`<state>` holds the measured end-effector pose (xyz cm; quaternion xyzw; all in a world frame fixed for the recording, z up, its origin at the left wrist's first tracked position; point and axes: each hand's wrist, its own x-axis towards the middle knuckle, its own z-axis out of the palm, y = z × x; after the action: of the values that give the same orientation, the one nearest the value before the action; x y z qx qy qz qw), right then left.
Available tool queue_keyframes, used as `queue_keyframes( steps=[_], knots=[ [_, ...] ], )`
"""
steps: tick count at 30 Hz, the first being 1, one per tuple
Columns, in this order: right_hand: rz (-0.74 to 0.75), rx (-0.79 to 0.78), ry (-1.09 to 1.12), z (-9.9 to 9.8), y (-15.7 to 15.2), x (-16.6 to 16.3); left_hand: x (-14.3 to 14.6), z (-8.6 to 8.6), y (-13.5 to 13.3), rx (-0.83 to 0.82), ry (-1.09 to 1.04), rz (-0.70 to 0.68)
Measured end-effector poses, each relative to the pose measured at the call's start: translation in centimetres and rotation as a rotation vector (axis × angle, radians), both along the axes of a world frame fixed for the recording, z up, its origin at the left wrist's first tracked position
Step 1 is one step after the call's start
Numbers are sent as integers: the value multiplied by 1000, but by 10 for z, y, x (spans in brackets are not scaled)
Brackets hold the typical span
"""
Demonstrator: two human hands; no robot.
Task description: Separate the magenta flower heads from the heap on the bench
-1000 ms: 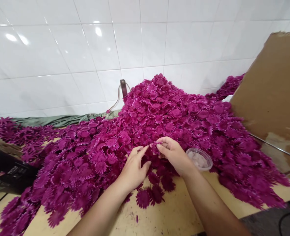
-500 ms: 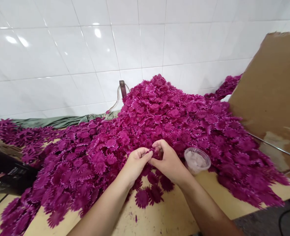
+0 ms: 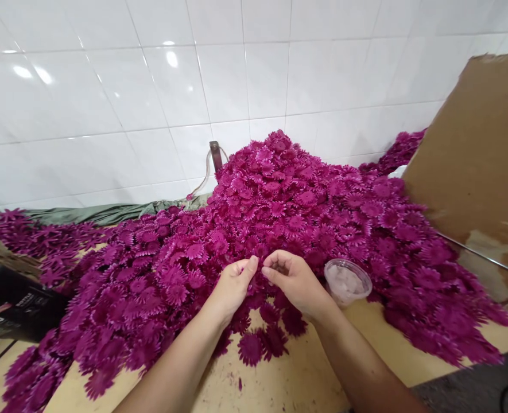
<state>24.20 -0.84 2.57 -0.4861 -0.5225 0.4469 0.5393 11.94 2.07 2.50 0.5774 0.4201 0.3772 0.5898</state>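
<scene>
A large heap of purple fabric-like flower heads spreads across the table in front of me. My left hand is closed, the thumb pressed against the curled fingers. Any small piece in its grip blends into the purple behind it. Just to the right, a small gap away, my right hand is closed too, thumb and fingertips drawn together; what they hold, if anything, does not show. Several loose flower heads lie on the table below both hands.
A clear plastic tub with whitish contents stands right of my right hand. Cardboard leans at the right, and a black box is at the left. Behind the heap is a white tiled wall; the wooden tabletop shows in front.
My hands, whose fingertips met around a bit of purple flower, have parted slightly. The left thumb now points upward, and the right fingers have closed more. The heap has stayed put.
</scene>
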Motion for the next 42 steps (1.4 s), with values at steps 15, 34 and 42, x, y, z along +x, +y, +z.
queue_keyframes(
  steps=[15,34,42],
  knots=[
    [-573,104,75,0,35,2,-6,10,-7,253,221,43],
    [-256,211,-376,1,-3,0,3,5,3,134,69,-110],
    [-111,237,-440,2,-13,4,4,7,6,-17,-86,24]
  ],
)
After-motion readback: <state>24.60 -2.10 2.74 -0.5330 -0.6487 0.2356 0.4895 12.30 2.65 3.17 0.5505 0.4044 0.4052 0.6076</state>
